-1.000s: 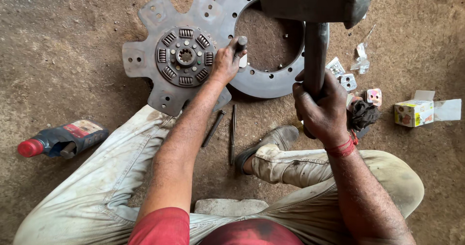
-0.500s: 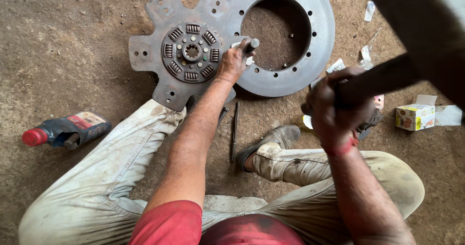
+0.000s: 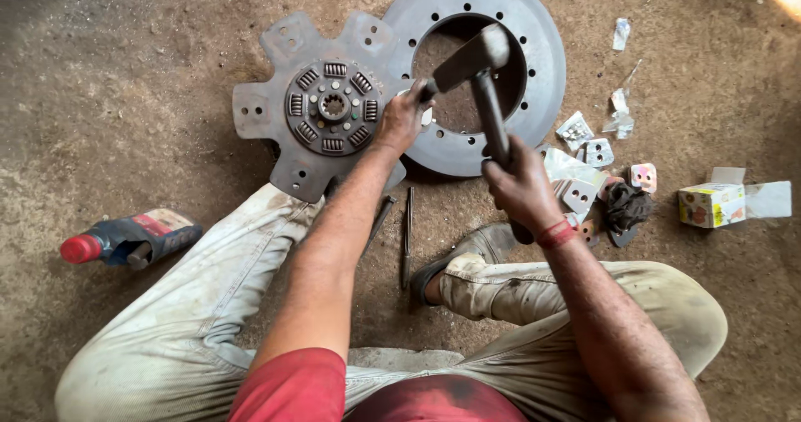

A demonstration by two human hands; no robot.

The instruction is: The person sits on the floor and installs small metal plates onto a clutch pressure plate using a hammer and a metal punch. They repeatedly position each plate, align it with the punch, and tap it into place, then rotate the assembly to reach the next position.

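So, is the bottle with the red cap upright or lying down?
Lying down: the bottle rests on its side on the floor, cap pointing left.

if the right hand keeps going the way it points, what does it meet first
The right hand points up-frame along the dark hammer; beyond it lies the grey ring-shaped metal plate on the floor, likely first met, though depth is unclear.

clutch disc (image 3: pixel 332 105): dull grey metal | ring plate (image 3: pixel 534 72) at 12 o'clock: matt steel | hammer (image 3: pixel 471 59): dark worn metal | floor (image 3: pixel 125 72): rough, dusty concrete
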